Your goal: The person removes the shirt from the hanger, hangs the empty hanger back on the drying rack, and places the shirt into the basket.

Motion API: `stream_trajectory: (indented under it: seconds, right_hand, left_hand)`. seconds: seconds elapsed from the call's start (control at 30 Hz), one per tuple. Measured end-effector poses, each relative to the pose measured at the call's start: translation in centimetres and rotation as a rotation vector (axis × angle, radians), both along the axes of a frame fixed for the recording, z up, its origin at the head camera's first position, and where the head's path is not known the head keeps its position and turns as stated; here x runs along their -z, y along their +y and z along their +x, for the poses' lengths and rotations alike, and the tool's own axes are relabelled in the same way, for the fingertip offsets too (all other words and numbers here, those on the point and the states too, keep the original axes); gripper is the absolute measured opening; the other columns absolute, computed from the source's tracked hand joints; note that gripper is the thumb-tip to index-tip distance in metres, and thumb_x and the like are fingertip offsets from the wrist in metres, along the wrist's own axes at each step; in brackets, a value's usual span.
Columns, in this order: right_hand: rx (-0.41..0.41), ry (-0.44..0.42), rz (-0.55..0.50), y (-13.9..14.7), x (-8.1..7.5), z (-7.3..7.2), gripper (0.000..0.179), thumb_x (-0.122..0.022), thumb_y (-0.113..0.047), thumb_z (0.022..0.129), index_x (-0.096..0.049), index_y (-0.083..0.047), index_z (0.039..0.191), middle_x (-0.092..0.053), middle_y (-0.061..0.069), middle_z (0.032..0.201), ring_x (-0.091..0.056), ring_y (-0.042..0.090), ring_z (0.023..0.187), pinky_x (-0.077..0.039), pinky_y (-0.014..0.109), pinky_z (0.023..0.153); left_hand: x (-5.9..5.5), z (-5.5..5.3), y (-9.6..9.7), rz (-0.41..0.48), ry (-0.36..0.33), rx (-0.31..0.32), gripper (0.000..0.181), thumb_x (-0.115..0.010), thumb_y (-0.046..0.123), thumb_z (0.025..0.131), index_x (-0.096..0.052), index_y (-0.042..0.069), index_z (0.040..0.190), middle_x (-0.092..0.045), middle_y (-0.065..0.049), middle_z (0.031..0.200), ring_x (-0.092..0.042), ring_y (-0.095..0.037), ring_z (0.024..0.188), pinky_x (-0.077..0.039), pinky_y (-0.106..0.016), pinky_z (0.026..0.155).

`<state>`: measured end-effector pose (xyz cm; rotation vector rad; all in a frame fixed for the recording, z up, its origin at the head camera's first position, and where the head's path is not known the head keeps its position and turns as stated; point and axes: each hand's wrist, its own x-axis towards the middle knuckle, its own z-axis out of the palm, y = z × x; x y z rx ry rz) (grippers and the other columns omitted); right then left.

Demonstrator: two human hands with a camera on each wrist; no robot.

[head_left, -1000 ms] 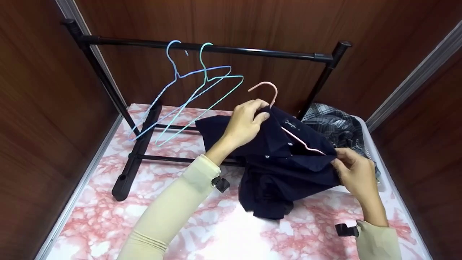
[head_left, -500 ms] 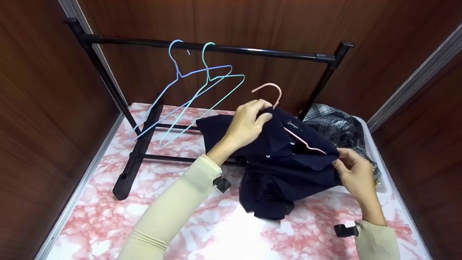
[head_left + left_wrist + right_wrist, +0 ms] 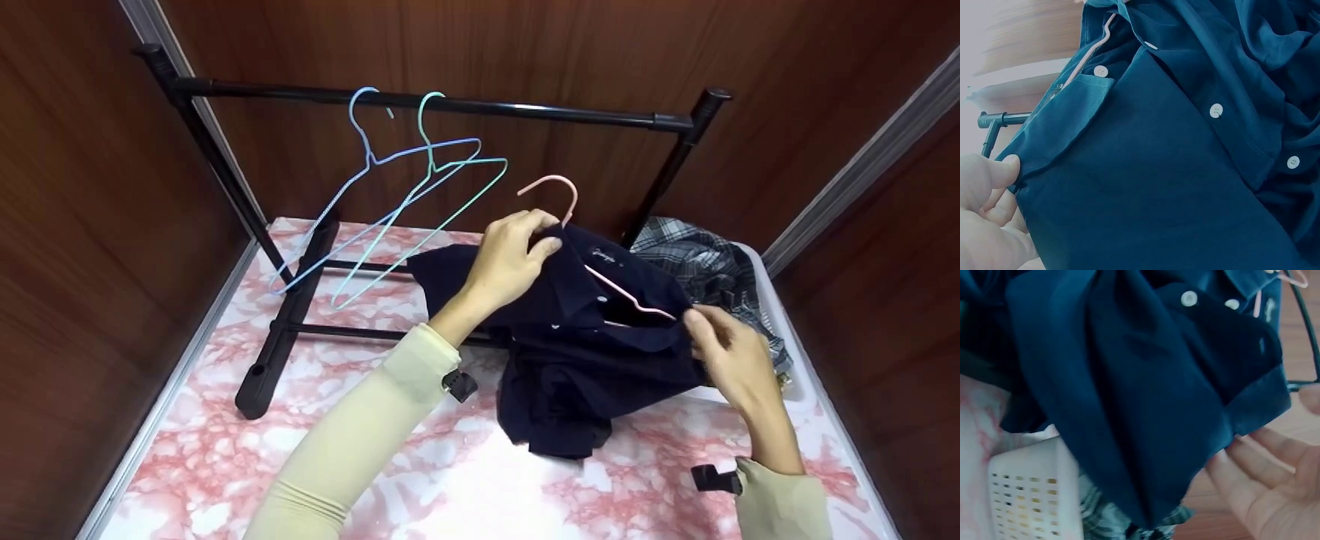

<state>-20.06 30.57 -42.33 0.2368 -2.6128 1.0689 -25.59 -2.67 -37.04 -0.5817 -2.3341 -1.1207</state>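
Observation:
A navy shirt (image 3: 600,367) with white buttons hangs between my hands in the head view. Inside its collar runs a pink hanger (image 3: 619,286), whose hook sticks up past the collar close to my left fingers. My left hand (image 3: 510,259) pinches the shirt at the collar edge, thumb in front, as the left wrist view also shows. At the other end of the collar is my right hand (image 3: 735,356). In the right wrist view its fingers (image 3: 1247,467) lie extended against the shirt's edge, with the thumb held apart from them.
A black clothes rack (image 3: 510,107) stands behind, with a blue hanger (image 3: 330,202) and a green hanger (image 3: 386,217) on its bar. At the right, a white plastic basket (image 3: 784,330) holds a plaid garment (image 3: 694,251). The tabletop (image 3: 405,472) has a pink marbled pattern.
My right hand has shifted slightly left along the collar, its thumb now differently placed and the neckline a little wider. My left hand keeps its hold, and the pink hook sways slightly.

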Motion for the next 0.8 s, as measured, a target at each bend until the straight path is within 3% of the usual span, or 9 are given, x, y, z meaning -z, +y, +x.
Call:
stream_trajectory:
  seconds: [0.07,0.2,0.43,0.67,0.8]
  right_hand:
    - [0.031,0.014,0.062,-0.2,-0.2,0.0,0.049,-0.063,-0.045,0.106,-0.072,-0.006,0.134,-0.078,0.019,0.115,-0.060,-0.016,0.080,-0.047,0.011,0.079]
    - [0.078,0.052,0.110,-0.4,0.0,-0.2,0.046,-0.074,-0.043,0.099,-0.075,-0.008,0.129,-0.080,0.013,0.107,-0.054,-0.020,0.082,-0.043,0.016,0.081]
    - [0.126,0.082,0.025,-0.3,0.7,-0.6,0.034,-0.079,-0.030,0.097,-0.080,-0.005,0.120,-0.081,0.014,0.101,-0.056,-0.022,0.079,-0.043,0.011,0.078]
    - [0.205,0.031,-0.079,-0.4,1.0,-1.2,0.023,-0.075,-0.020,0.094,-0.083,-0.008,0.112,-0.074,-0.012,0.074,-0.062,-0.009,0.066,-0.043,0.012,0.071]
    - [0.227,-0.004,-0.111,-0.3,1.1,-1.4,0.023,-0.074,-0.018,0.094,-0.083,-0.008,0.113,-0.070,-0.018,0.069,-0.062,-0.006,0.065,-0.043,0.014,0.069]
  left_hand:
    - [0.1,0.0,0.0,-0.001,0.000,-0.002,0.022,-0.075,0.015,0.099,-0.076,0.006,0.118,-0.077,-0.007,0.116,-0.071,-0.021,0.115,-0.050,-0.029,0.104]
    - [0.1,0.0,-0.1,0.008,0.000,0.000,0.021,-0.075,0.015,0.098,-0.076,0.006,0.118,-0.077,-0.007,0.115,-0.071,-0.022,0.114,-0.051,-0.030,0.104]
    - [0.2,0.0,-0.3,0.033,-0.008,0.021,0.020,-0.074,0.014,0.099,-0.076,0.005,0.117,-0.077,-0.007,0.114,-0.071,-0.022,0.114,-0.050,-0.029,0.104]
    - [-0.2,0.0,-0.4,0.033,0.003,0.050,0.020,-0.073,0.013,0.100,-0.075,0.005,0.118,-0.077,-0.008,0.116,-0.070,-0.021,0.115,-0.049,-0.028,0.105]
    - [-0.4,0.0,-0.4,0.032,0.006,0.084,0.020,-0.071,0.013,0.101,-0.074,0.004,0.119,-0.075,-0.008,0.116,-0.069,-0.020,0.115,-0.048,-0.027,0.105]
